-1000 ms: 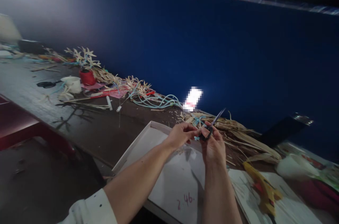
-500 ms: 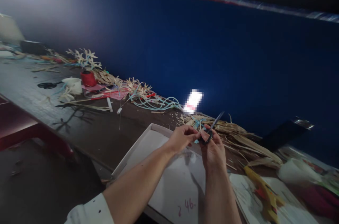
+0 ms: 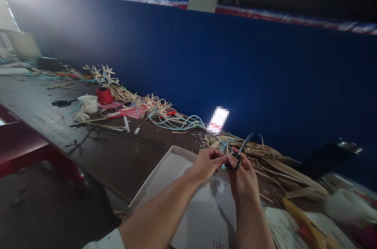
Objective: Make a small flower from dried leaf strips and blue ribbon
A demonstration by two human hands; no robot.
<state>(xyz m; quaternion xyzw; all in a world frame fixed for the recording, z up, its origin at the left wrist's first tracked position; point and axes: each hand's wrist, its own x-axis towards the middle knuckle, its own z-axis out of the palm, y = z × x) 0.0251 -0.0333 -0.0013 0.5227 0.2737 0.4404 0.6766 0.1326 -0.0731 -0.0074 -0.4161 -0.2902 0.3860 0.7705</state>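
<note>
Over a shallow white cardboard tray (image 3: 156, 172) my two hands meet at the fingertips. My right hand (image 3: 246, 180) is closed around the dark handles of a pair of scissors (image 3: 235, 160), whose blades point up and away to the right. Thumb and fingers of my left hand (image 3: 206, 164) are pinched together beside the handles; whatever sits between them is too small to make out. Just beyond the hands lie light blue strips (image 3: 226, 145) and dried tan husks (image 3: 265, 154).
A yellow glue gun (image 3: 309, 223) lies on papers at the right. Left along the table are blue cords (image 3: 179, 123), husk flowers (image 3: 157, 103), a white cup (image 3: 89, 103), a red thread spool (image 3: 104, 96) and black scissors (image 3: 63, 103). A blue partition (image 3: 165, 52) stands behind.
The view has tilted up slightly, so everything sits lower and a little to the right. Both hands keep nearly the same pose, with the scissors still in the right one.
</note>
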